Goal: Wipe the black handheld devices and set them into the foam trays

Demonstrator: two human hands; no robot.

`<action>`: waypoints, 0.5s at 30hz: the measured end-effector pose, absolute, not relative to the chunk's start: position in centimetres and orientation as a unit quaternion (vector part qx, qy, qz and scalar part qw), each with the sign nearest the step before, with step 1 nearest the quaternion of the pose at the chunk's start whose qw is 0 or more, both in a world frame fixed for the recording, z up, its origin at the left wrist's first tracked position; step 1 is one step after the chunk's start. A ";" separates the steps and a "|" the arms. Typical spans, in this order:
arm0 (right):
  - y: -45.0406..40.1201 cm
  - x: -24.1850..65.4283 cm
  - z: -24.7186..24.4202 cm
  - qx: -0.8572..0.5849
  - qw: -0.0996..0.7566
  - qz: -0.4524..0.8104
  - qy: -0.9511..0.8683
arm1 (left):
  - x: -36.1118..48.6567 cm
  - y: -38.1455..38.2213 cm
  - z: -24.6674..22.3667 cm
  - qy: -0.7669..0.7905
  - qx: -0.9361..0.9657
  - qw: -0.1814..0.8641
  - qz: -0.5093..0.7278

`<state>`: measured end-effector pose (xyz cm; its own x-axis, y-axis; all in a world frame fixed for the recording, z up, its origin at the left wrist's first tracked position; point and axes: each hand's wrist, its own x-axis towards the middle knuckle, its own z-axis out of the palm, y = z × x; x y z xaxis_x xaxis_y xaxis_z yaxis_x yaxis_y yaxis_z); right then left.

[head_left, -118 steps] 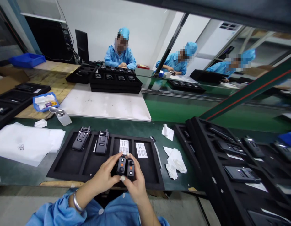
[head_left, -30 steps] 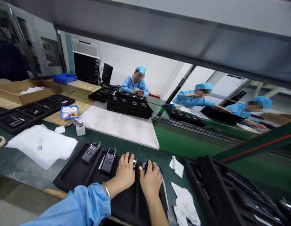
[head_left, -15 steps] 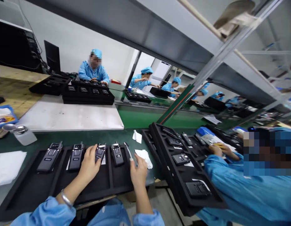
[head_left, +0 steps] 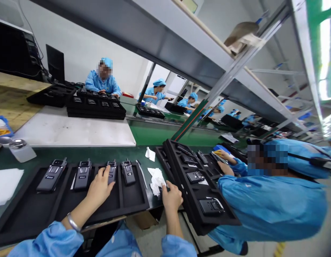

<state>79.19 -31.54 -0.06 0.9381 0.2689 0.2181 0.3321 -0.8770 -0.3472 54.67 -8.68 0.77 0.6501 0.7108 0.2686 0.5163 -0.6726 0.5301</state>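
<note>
Radio (head_left: 113,171): third slot from left in the near tray (head_left: 26,217); guessing hard plastic, lightish, kinda slick
Best hold: both long sides, probably, not the stubby antenna (head_left: 115,161)
Left hand (head_left: 99,189): fingers and thumb over the radio, can't tell if squeezing
Right hand (head_left: 171,197): half-curled near the tissue (head_left: 155,178), can't tell if it's pinching

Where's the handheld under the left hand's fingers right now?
Head view, left of centre: that handheld lies third from left in the near black tray, beside the rightmost handheld, left hand partly covering it.
</note>
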 end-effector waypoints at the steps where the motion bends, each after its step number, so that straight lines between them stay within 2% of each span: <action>1: -31.1 79.7 0.1 -0.966 0.187 -0.077 -0.158 | 54.2 -8.8 0.5 0.336 0.884 0.215 0.243; 7: -29.2 81.1 0.5 -0.966 0.165 -0.044 -0.192 | 51.4 -9.6 -1.3 0.293 0.871 0.252 0.303; 15: -29.7 81.7 1.1 -0.965 0.190 -0.052 -0.172 | 50.7 -9.0 -1.5 0.273 0.849 0.298 0.341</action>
<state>81.74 -29.70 1.14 0.9352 0.3129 0.1660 0.3524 -0.8682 -0.3492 50.71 -9.01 -1.50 0.6185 0.6664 0.4163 0.2590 -0.6732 0.6926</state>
